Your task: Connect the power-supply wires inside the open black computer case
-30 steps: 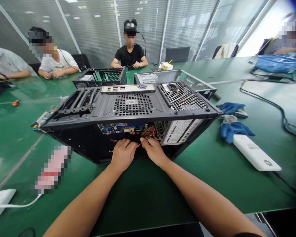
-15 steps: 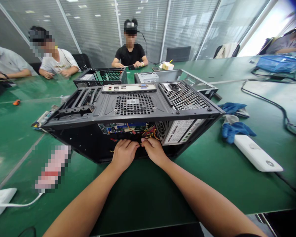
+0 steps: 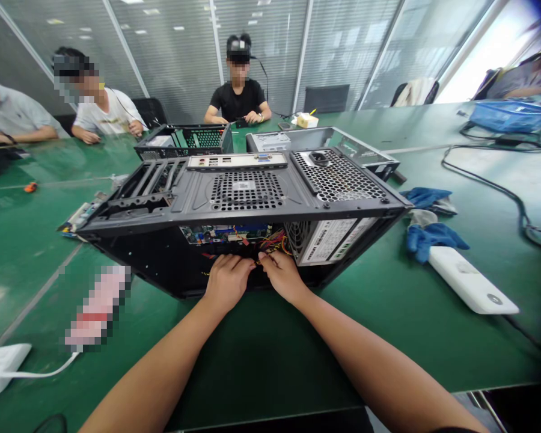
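A black computer case [image 3: 193, 207] stands on the table with its rear panel facing up and its near side open. Inside it, my left hand [image 3: 228, 278] and my right hand [image 3: 282, 273] meet, fingertips pinched close together on a thin cable, only a bit of which shows between them. Coloured power cables [image 3: 277, 240] bunch just above my right hand, beside the power supply [image 3: 331, 240] with its white label. Behind my left hand sits the motherboard [image 3: 225, 233], partly hidden by the case's edge. What is at the cable's end is covered by my fingers.
Two more open cases [image 3: 207, 139] stand behind. On the right lie blue-grey gloves [image 3: 426, 234], a white power strip [image 3: 471, 279] and a black cord [image 3: 491, 177]. To the left are a blurred pink item [image 3: 97, 307] and a white adapter [image 3: 2, 367]. Several people sit around the table.
My hands keep almost the same pinch inside the case. Across the table, the person in white has raised one hand slightly.
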